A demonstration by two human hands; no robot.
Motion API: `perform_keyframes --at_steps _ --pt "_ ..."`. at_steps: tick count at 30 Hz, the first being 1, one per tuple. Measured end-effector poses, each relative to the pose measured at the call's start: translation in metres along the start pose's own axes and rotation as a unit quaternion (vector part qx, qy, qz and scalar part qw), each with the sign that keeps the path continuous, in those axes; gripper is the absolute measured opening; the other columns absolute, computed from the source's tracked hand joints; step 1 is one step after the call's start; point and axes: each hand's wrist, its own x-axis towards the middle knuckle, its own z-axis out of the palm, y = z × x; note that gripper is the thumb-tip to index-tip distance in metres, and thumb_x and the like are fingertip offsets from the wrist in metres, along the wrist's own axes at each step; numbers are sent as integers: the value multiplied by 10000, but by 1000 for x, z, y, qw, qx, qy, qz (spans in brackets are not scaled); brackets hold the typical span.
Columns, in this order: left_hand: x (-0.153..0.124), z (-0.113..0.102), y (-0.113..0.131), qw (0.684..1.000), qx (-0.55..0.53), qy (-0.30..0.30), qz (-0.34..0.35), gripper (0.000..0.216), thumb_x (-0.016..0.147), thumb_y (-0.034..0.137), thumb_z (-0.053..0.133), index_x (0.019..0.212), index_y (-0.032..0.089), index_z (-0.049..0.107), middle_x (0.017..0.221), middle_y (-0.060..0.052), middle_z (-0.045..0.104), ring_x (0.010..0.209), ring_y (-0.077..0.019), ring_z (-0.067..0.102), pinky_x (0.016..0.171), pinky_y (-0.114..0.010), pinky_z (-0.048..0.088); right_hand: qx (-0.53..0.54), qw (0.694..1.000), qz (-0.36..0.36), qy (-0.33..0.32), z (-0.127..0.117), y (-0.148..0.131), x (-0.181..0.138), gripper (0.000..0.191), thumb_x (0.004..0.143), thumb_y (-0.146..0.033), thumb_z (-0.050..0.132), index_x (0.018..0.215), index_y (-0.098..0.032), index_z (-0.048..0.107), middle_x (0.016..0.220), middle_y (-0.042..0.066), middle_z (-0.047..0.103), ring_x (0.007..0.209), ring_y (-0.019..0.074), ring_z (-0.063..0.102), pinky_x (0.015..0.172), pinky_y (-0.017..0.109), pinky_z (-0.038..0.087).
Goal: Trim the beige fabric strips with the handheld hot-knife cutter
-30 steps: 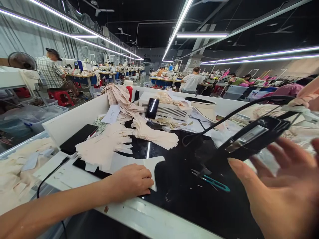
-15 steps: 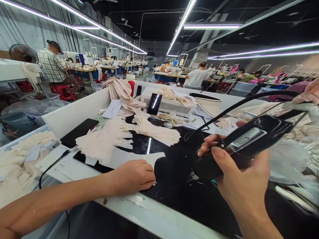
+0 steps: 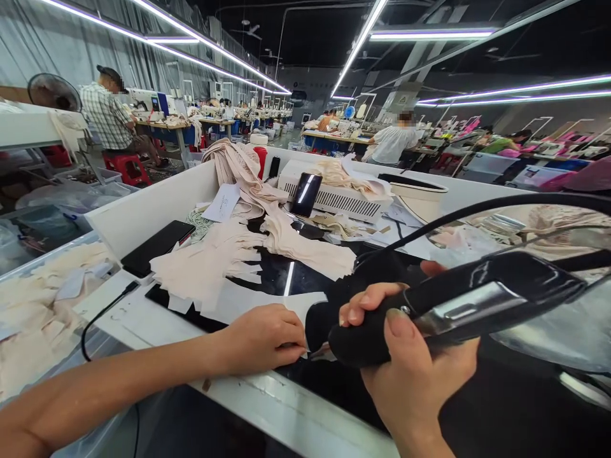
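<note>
My right hand [image 3: 405, 356] is closed round a black handheld iron [image 3: 458, 305] with a shiny metal plate, held above the dark table surface [image 3: 477, 407]. A black cord [image 3: 477, 210] arcs from the iron over the table. My left hand [image 3: 260, 337] rests with curled fingers on the edge of a flat pale fabric piece [image 3: 267, 305] near the table's front edge, pressing it down. The iron's front tip is close to my left hand's fingers.
A heap of beige fabric pieces [image 3: 238, 254] lies at the centre left. A black phone [image 3: 157, 247] lies on the white side wall [image 3: 143, 216]. A white box [image 3: 334, 197] and a white tub [image 3: 420, 194] stand behind. Other workers sit at distant tables.
My right hand went from open beside the iron to gripping it, then carried it left and down toward my left hand. The left hand stayed on the fabric piece.
</note>
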Motion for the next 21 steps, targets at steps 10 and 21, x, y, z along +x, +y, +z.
perform_keyframes --at_steps 10,21 --pt "0 1 0 1000 -1 -2 0 104 972 104 690 924 174 749 1000 -31 770 933 -178 714 899 -276 521 -31 999 5 12 -2 5 -2 533 854 -378 853 1298 -308 565 775 -47 672 547 168 619 528 348 580" --pt "1 -4 1 1000 16 -6 -12 119 1078 200 619 1020 175 719 987 -27 724 931 -175 674 896 -270 494 -43 999 -4 15 -1 4 -3 533 849 -357 846 1289 -306 551 761 -57 673 529 166 617 519 348 575"
